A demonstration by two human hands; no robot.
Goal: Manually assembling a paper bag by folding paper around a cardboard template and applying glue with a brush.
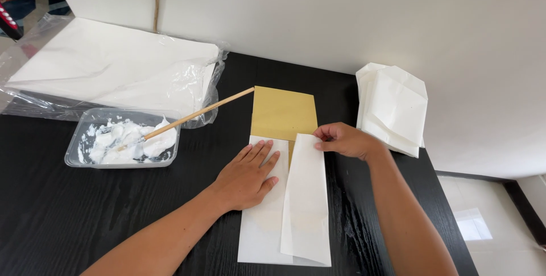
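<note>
A white paper sheet (pixel 259 236) lies on the black table (pixel 74 213), over a gold-coloured card (pixel 283 112) whose far end sticks out. My left hand (pixel 247 175) lies flat on the left part of the white paper, fingers spread. The right side of the paper is folded inward as a flap (pixel 307 202). My right hand (pixel 346 139) pinches the top corner of that flap between thumb and fingers.
A clear plastic tray (pixel 77 154) of white paste stands at the left, a wooden stick (pixel 199 114) resting in it. Behind it lies a stack of white paper in plastic wrap (pixel 114 65). Several folded white paper pieces (pixel 395 108) sit at the right. The table's right edge is close.
</note>
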